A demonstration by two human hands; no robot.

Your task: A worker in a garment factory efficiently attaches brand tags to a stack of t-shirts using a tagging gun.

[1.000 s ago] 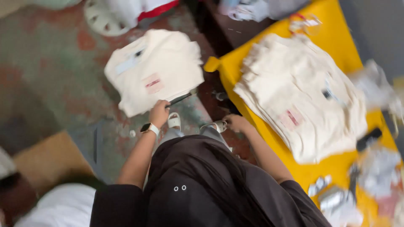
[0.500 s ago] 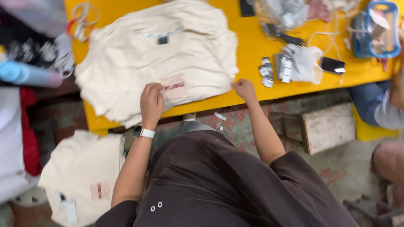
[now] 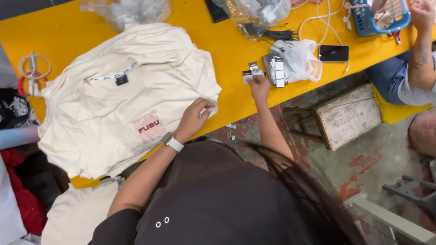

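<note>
Two hands: left (image 3: 194, 119) on shirts (image 3: 122, 104), right (image 3: 260, 85) on tags (image 3: 254, 72).

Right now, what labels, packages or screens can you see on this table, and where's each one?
Square pink chest patch on the cream shirt stack, beside the left hand.
Small black neck label at the shirt's collar.
Small white-and-grey tags, at the right hand.
Dark phone screen, flat, right of the tags.
Clear plastic bag, crumpled, far edge.

dark brown short-sleeved top, two small metal eyelets, white wristwatch (image 3: 171, 142), long dark hair
</note>
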